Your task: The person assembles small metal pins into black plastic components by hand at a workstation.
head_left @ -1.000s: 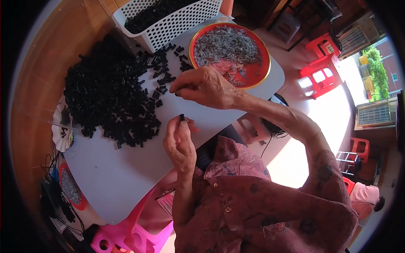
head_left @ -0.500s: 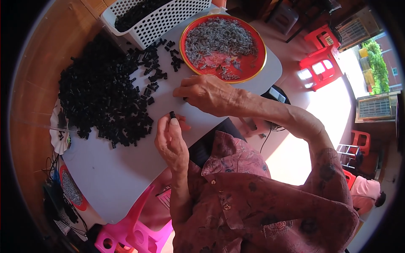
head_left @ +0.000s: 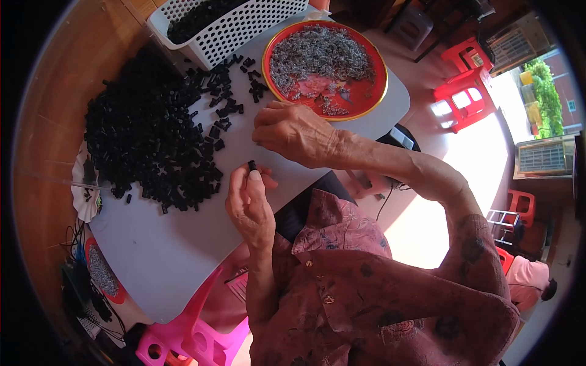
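Note:
My left hand (head_left: 251, 210) pinches a small black plastic tube (head_left: 253, 165) upright between thumb and fingers, above the near side of the table. Farther off and to the right, my right hand (head_left: 294, 134) hovers with its fingers curled together, close to the near rim of a round red tray (head_left: 362, 93). Whatever it may hold is hidden by the fingers. Small silvery springs (head_left: 320, 58) are heaped in the tray. To the left spreads a large pile of similar black tubes (head_left: 152, 134), with loose ones strewn toward the tray.
A white perforated basket (head_left: 239, 33) holding more black pieces stands at the back of the pale table (head_left: 159, 262). Below left is another red container (head_left: 101, 274) of metal pieces. A pink stool (head_left: 213, 341) touches the near side; red stools (head_left: 467, 97) stand right.
My right hand has shifted slightly, and a dark bit seen under its fingers before is out of sight. My left hand keeps its hold on the black tube.

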Available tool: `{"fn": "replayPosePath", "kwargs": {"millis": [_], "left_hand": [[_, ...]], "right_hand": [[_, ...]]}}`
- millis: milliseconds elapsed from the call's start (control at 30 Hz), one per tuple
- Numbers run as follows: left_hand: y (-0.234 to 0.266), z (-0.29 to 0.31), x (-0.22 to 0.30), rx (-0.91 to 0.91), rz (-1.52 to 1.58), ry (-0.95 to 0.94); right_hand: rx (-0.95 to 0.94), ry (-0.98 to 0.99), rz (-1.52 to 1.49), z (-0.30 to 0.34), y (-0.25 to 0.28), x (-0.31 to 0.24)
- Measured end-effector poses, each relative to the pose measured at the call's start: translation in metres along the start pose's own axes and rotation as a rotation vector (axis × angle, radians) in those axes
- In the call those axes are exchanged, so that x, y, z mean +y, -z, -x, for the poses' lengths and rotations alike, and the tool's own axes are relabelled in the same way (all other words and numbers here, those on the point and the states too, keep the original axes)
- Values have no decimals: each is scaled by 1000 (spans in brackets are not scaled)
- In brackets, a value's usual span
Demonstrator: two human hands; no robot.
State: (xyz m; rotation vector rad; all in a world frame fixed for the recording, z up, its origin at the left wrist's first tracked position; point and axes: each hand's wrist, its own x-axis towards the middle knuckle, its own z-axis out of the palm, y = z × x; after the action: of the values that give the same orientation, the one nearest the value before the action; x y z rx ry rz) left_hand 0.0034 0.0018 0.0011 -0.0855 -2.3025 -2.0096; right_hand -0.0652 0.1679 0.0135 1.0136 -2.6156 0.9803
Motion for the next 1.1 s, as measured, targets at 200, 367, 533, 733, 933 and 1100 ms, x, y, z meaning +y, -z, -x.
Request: {"fn": "replayPosePath", "kwargs": {"millis": [200,367,533,733,933,1100], "left_hand": [[-3,-1,-1,-24,-31,-18],[-3,0,-1,8,-26,-7],[-2,0,-2,-7,-19,-35],[-2,0,0,-17,-63,-44],[-5,0,0,8,-14,-33],[-4,-1,-5,7,-46,-67]], "right_hand": [[-22,53,152,10,-1,3],[-71,10,159,7,0,-3],[-10,-62,40,0,1,0],[-34,-45,139,10,0,-1],[-32,-2,270,11,3,-12],[-18,-77,170,9,1,-7]]}}
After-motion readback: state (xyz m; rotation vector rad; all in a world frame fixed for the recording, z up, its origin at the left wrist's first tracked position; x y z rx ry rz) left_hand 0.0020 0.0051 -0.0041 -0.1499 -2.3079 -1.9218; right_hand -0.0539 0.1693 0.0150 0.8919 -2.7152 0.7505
